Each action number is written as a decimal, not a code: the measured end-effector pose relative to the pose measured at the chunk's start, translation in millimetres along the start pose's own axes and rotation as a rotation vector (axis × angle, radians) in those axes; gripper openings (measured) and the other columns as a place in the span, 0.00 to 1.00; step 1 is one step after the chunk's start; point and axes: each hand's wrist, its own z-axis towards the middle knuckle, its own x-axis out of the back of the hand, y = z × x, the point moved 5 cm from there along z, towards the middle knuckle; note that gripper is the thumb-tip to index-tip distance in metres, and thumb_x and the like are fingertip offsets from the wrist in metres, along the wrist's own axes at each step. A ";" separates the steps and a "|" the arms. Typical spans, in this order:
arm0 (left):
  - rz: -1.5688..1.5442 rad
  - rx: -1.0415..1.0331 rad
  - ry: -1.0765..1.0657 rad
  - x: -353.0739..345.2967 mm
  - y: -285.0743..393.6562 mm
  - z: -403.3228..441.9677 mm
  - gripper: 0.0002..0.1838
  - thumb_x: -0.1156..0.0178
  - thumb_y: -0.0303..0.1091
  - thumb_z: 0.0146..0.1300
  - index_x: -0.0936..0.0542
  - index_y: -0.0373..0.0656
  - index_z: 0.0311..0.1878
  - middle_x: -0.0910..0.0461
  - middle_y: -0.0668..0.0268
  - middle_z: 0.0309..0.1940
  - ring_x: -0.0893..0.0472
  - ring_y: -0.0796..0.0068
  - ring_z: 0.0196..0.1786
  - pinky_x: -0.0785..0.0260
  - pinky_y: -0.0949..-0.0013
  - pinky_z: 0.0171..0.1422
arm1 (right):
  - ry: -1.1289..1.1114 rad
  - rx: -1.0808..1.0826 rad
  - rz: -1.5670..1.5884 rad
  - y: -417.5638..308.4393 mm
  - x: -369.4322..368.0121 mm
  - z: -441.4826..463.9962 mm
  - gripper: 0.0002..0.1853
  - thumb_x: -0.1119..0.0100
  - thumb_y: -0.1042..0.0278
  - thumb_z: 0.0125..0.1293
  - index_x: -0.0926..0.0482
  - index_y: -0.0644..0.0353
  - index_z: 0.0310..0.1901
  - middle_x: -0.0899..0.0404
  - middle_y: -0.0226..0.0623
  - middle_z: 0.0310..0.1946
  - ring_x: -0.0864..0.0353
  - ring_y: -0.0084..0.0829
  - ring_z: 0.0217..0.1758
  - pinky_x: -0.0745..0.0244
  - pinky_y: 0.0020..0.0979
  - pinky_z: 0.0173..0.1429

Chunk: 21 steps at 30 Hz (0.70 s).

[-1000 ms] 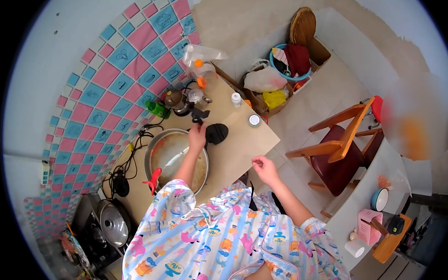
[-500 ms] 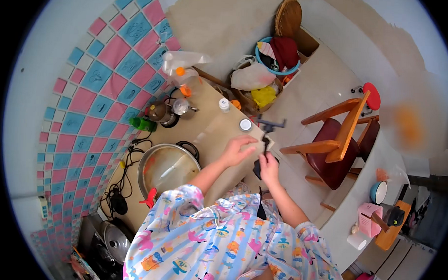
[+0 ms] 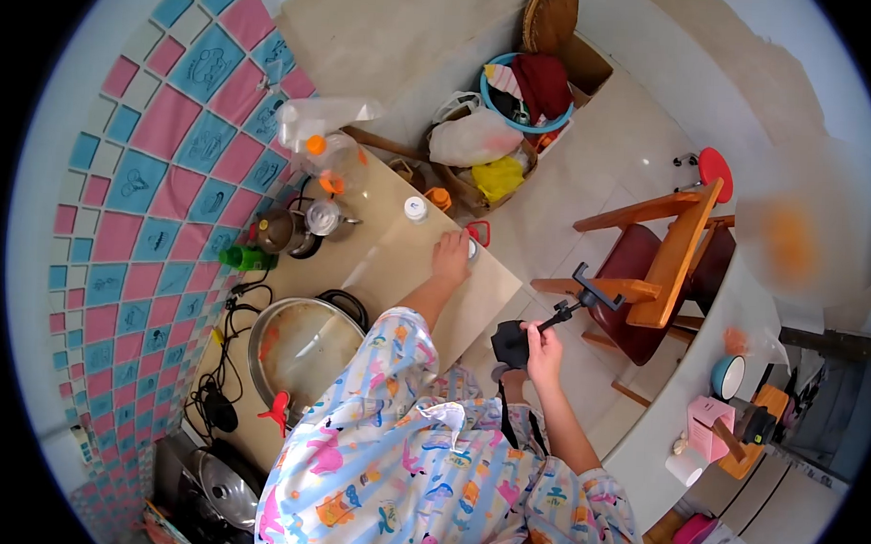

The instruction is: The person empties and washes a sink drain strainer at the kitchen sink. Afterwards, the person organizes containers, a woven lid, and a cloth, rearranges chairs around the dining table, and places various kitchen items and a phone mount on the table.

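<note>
My left hand (image 3: pixel 450 257) is down on the counter (image 3: pixel 397 261), its fingers curled round a small white-lidded jar (image 3: pixel 472 247) near the edge. The hand covers most of that jar. Just behind it stands a second small jar with a white lid (image 3: pixel 416 209). My right hand (image 3: pixel 545 354) grips the thin stem of a black phone stand (image 3: pixel 511 343) over the floor, beyond the counter edge. Its dark base lies toward the counter, and the clamp end points up and away to the right.
A large round pan (image 3: pixel 303 349) with a glass lid sits on the counter at left, beside black cables (image 3: pixel 223 370). Bottles and a kettle (image 3: pixel 282 230) line the tiled wall. A wooden chair (image 3: pixel 636 289) stands right; a blue basin (image 3: pixel 488 92) and bags are behind.
My left hand has moved forward from near the stand to the jar at the counter edge. My right hand has carried the phone stand rightward, tilting it away from the counter.
</note>
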 end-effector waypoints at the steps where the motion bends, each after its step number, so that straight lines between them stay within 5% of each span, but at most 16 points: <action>1: -0.041 0.004 -0.026 0.4 -0.4 2.0 0.46 0.27 0.37 0.39 0.37 0.43 0.64 0.35 0.58 0.58 0.37 0.55 0.64 0.43 0.54 0.67 | -0.019 -0.004 0.009 0.0 -1.1 -0.5 0.07 0.48 0.69 0.69 0.24 0.64 0.40 0.20 0.32 0.34 0.23 0.21 0.39 0.29 0.24 0.47; 3: -0.120 0.009 -0.074 6.5 2.3 3.7 0.45 0.27 0.38 0.37 0.34 0.42 0.63 0.34 0.59 0.57 0.37 0.56 0.64 0.43 0.53 0.67 | -0.039 -0.016 0.027 -2.8 -0.1 -2.8 0.07 0.48 0.70 0.69 0.23 0.64 0.41 0.19 0.32 0.36 0.22 0.21 0.40 0.29 0.24 0.48; 6: -0.130 -0.066 0.265 59.0 13.6 -11.6 0.40 0.26 0.39 0.36 0.28 0.46 0.59 0.37 0.57 0.61 0.39 0.53 0.66 0.46 0.50 0.69 | -0.037 -0.023 0.057 -14.2 4.0 -3.5 0.07 0.48 0.71 0.69 0.23 0.64 0.41 0.19 0.32 0.36 0.22 0.21 0.41 0.28 0.23 0.48; 9: 0.038 0.106 0.431 138.9 13.3 -24.0 0.37 0.26 0.42 0.37 0.26 0.51 0.57 0.44 0.52 0.67 0.42 0.49 0.67 0.47 0.46 0.69 | -0.032 -0.019 0.081 -20.6 15.8 -7.4 0.06 0.48 0.71 0.69 0.23 0.64 0.42 0.19 0.32 0.37 0.22 0.20 0.41 0.29 0.23 0.49; 12: 0.030 0.255 0.262 148.5 -18.7 -13.9 0.37 0.25 0.44 0.36 0.25 0.53 0.55 0.52 0.51 0.70 0.45 0.45 0.69 0.45 0.48 0.69 | -0.056 -0.064 0.040 -29.4 31.2 -14.0 0.06 0.48 0.72 0.68 0.23 0.64 0.42 0.19 0.32 0.38 0.23 0.20 0.41 0.29 0.23 0.49; 15: -0.138 0.153 0.130 105.3 -56.8 2.7 0.38 0.24 0.47 0.34 0.24 0.51 0.54 0.53 0.50 0.70 0.45 0.44 0.68 0.42 0.51 0.68 | -0.006 0.012 0.056 -33.2 51.7 -19.8 0.06 0.48 0.72 0.68 0.23 0.64 0.41 0.19 0.31 0.38 0.23 0.19 0.41 0.29 0.23 0.49; 21: -0.051 0.166 0.128 104.1 -42.0 -18.4 0.39 0.24 0.49 0.32 0.24 0.46 0.52 0.45 0.41 0.65 0.43 0.41 0.66 0.43 0.50 0.68 | 0.155 0.071 0.102 -48.2 114.7 -52.1 0.07 0.47 0.71 0.68 0.21 0.64 0.41 0.19 0.33 0.38 0.23 0.22 0.43 0.29 0.25 0.51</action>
